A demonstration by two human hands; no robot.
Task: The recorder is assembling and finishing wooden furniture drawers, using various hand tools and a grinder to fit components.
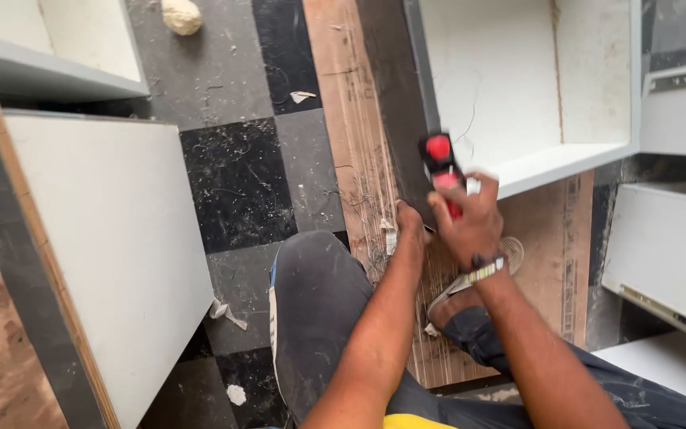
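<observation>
My right hand (pixel 470 226) grips a red and black hand tool (pixel 441 159) and holds it upright above a dark strip of laminate (pixel 395 95). The strip lies along a brown wooden board (pixel 347 119) on the floor. Just left of the tool, my left hand (pixel 410 224) presses down on the strip's near end with its fingers curled. A pale band circles my right wrist. My knee in dark trousers (pixel 319 310) is bent below both arms.
A white open cabinet box (pixel 565 155) lies to the right of the strip. A large white panel (pixel 113 238) with a wooden edge leans at left. More white panels (pixel 668 262) stand at right. Shavings and scraps litter the black and grey tiled floor (pixel 236 183).
</observation>
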